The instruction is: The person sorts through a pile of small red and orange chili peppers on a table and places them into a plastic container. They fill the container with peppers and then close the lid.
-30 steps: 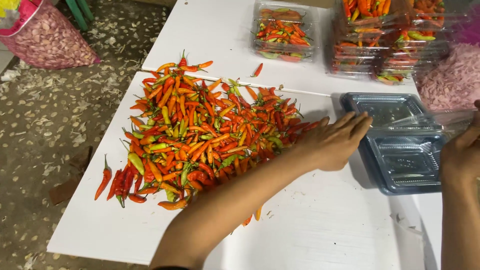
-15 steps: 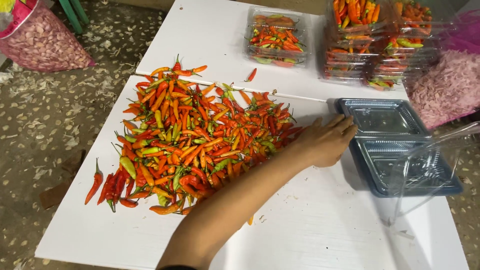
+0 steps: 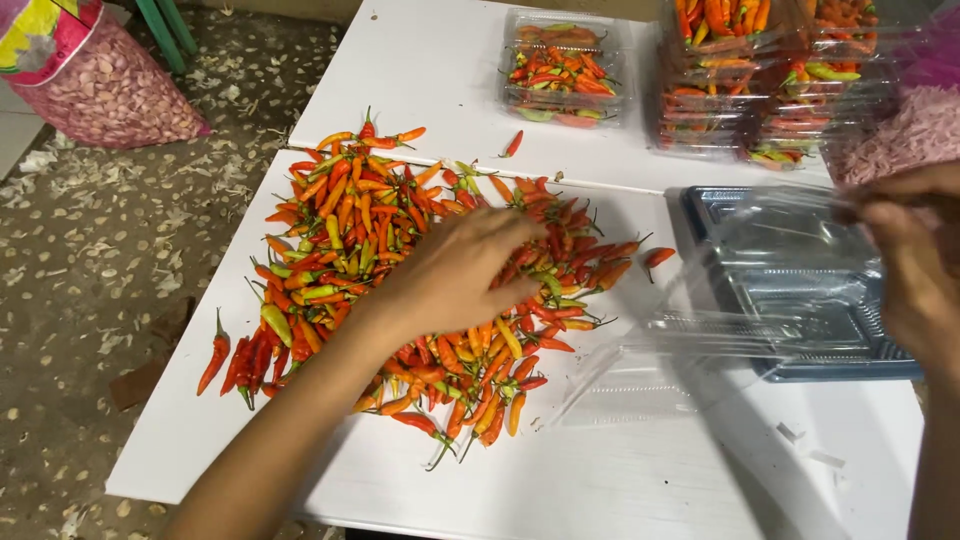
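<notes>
The left hand [image 3: 465, 270] is laid palm-down on the chilli pile [image 3: 400, 270], fingers curled loosely into the peppers; a handful seems to be gathered, though whether any are actually gripped cannot be told. The right hand [image 3: 915, 260] is pinched shut on the thin lid of a clear clamshell container [image 3: 740, 330], which is held open and partly lifted just right of the pile, above a stack of empty trays [image 3: 800, 290] resting on the white tabletop [image 3: 600, 480].

Step judged: scooping peppers for packing into the open container. The following move would call for a closed handful to be lifted clear of the pile and carried right to the container's mouth, with the lid kept held back.

Chillies: small, slender, tapered, glossy skins, mostly red and orange with a few green, thin green stems. Container: flimsy transparent plastic, ribbed, reflective, edges hard to trace. One stray chilli [image 3: 657, 257] lies between pile and trays. Filled, closed packs [image 3: 565, 70] are stacked at the far edge. A net sack [image 3: 100, 90] of pale pinkish bulbs sits on the littered, speckled floor at far left.
</notes>
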